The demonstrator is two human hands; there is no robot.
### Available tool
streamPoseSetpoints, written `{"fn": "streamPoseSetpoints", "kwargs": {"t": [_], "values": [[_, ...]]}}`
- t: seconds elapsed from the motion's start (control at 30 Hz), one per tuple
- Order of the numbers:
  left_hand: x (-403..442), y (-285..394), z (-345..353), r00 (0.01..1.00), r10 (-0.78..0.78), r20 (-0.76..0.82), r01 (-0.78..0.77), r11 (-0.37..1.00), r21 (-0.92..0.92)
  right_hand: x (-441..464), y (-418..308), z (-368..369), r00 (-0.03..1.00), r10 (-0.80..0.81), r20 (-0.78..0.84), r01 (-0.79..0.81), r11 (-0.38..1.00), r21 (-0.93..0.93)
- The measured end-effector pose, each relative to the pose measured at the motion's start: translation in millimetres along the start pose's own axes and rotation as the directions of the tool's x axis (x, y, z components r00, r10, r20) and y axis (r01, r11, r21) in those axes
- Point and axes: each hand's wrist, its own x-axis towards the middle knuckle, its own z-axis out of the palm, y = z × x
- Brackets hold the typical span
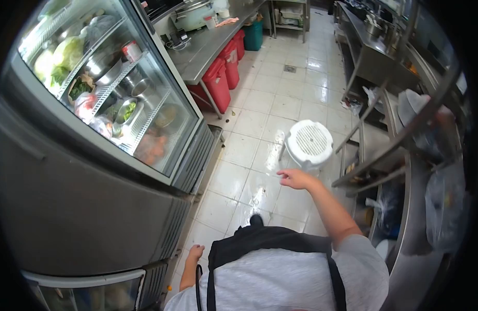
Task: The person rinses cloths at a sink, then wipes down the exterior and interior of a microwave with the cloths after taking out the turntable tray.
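My right hand reaches forward with bent fingers a little apart and nothing held in them. Just beyond it stands a white plastic stool with a slotted round seat; in this view the hand overlaps the stool's near side, and I cannot tell whether they touch. My left hand hangs low at my side, near the base of the steel fridge. Its fingers look curled in, with nothing visible in them.
Left, a lit glass fridge door shows vegetables and metal bowls. Beyond it, red bins and a green bin stand by a steel counter. Steel shelving with bagged goods lines the right. The tiled floor looks wet.
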Motion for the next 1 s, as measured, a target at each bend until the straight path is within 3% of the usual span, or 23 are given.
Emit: {"fn": "streamPoseSetpoints", "kwargs": {"t": [0.07,0.1,0.13,0.17,0.2,0.23,0.27,0.3,0.33,0.37,0.4,0.47,0.53,0.6,0.63,0.73,0.8,0.83,0.87,0.9,0.97,1.0], "values": [[-10,9,-7,0.986,-0.065,0.156,0.071,0.997,-0.034,39,11,20,0.998,-0.025,0.056,0.004,0.936,0.352],[50,102,8,0.963,-0.058,0.263,0.062,0.998,-0.007,116,57,-34,0.997,0.051,-0.058,-0.041,0.984,0.175],[62,138,-8,0.947,-0.074,0.312,0.061,0.997,0.05,144,97,-30,0.981,0.062,-0.183,-0.056,0.998,0.042],[72,157,-28,0.927,-0.1,0.362,0.062,0.991,0.116,165,140,-17,0.971,0.144,-0.191,-0.188,0.952,-0.241],[102,168,-47,0.955,-0.063,0.291,0.026,0.992,0.126,168,168,-7,0.947,0.253,-0.197,-0.301,0.913,-0.277],[149,172,-47,0.974,-0.011,0.225,-0.018,0.992,0.126,164,192,-13,0.927,0.361,-0.101,-0.373,0.864,-0.339],[183,189,-45,0.984,0.042,0.171,-0.062,0.991,0.116,144,205,-25,0.912,0.368,-0.179,-0.406,0.872,-0.273],[203,220,-56,0.975,0.095,0.199,-0.117,0.988,0.103,122,237,-30,0.917,0.384,-0.107,-0.396,0.848,-0.351],[224,257,-77,0.964,0.137,0.23,-0.161,0.983,0.092,120,312,-17,0.832,0.554,-0.008,-0.519,0.774,-0.363],[243,297,-101,0.95,0.175,0.257,-0.202,0.976,0.082,105,343,-13,0.67,0.74,-0.05,-0.696,0.604,-0.388],[248,350,-122,0.923,0.187,0.335,-0.226,0.971,0.08,98,338,-26,0.6,0.796,-0.071,-0.795,0.586,-0.156],[242,446,-147,0.939,0.037,0.342,0.056,0.965,-0.257,63,322,-73,0.446,0.893,-0.056,-0.836,0.438,0.33],[251,537,-179,0.927,0.152,0.343,-0.117,0.986,-0.119,73,270,-124,0.27,0.957,-0.102,-0.775,0.279,0.568],[300,593,-183,0.844,0.473,0.253,-0.489,0.872,0.001,93,348,-140,0.387,0.765,-0.515,-0.7,0.607,0.376],[317,624,-187,0.833,0.508,0.219,-0.515,0.857,-0.025,105,382,-153,0.429,0.595,-0.679,-0.651,0.725,0.224],[344,707,-206,0.82,0.55,0.155,-0.522,0.832,-0.188,215,374,-264,0.353,0.755,-0.553,-0.268,0.648,0.713],[352,754,-234,0.795,0.585,0.161,-0.539,0.803,-0.255,317,340,-347,0.388,0.775,-0.498,-0.316,0.62,0.719],[352,777,-253,0.782,0.601,0.165,-0.546,0.788,-0.284,376,324,-386,0.44,0.758,-0.482,-0.264,0.622,0.737],[346,803,-280,0.78,0.6,0.18,-0.55,0.793,-0.262,436,323,-421,0.572,0.637,-0.518,-0.2,0.72,0.665],[349,822,-302,0.764,0.633,0.127,-0.568,0.752,-0.334,497,302,-456,0.644,0.601,-0.473,-0.226,0.741,0.633],[361,853,-343,0.731,0.683,0.016,-0.6,0.653,-0.462,608,223,-505,0.717,0.507,-0.479,-0.141,0.778,0.613],[360,869,-367,0.749,0.662,-0.024,-0.592,0.652,-0.475,660,197,-524,0.805,0.41,-0.428,-0.102,0.807,0.581]]}}
